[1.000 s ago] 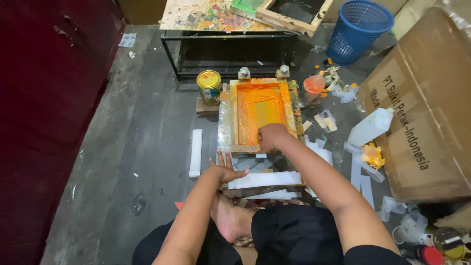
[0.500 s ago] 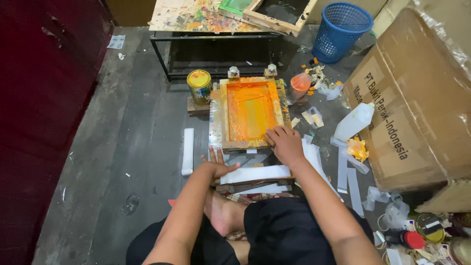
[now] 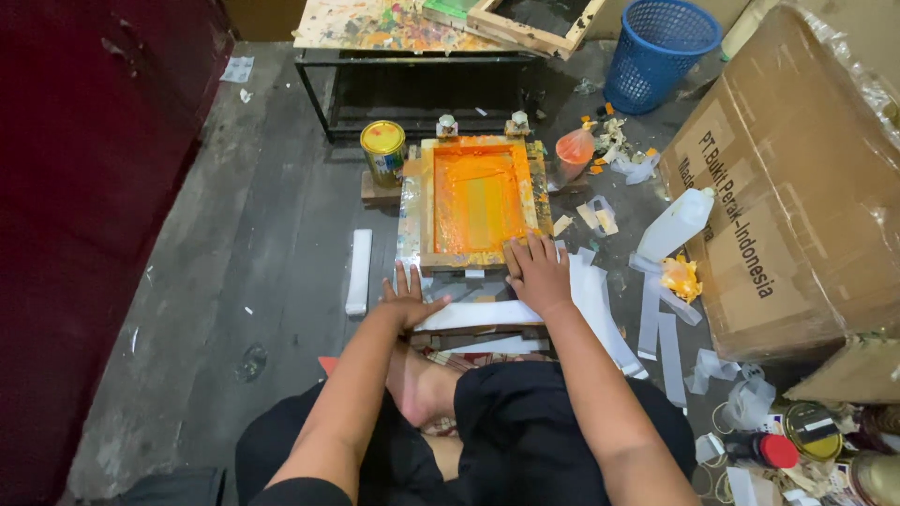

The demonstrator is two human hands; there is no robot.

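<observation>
Grey concrete floor (image 3: 281,244) is carrying a white strip (image 3: 358,272) at the left. The left hand (image 3: 405,298) is lying flat and open on a white sheet (image 3: 473,314). The right hand (image 3: 539,272), fingers spread and gripping nothing, is pressing the near edge of the orange-inked wooden screen frame (image 3: 478,201). A paint can (image 3: 383,150) is standing behind, a cardboard box (image 3: 797,187) at the right.

The right hand (image 3: 539,274) covers the near right corner of the orange-inked screen frame (image 3: 476,201). The white strip (image 3: 478,314) runs under both hands, its middle alone showing. The paint-splattered desk (image 3: 394,26) is cut by the top edge, the cardboard box (image 3: 797,187) by the right. Bottom-right clutter is too jumbled to tell.
</observation>
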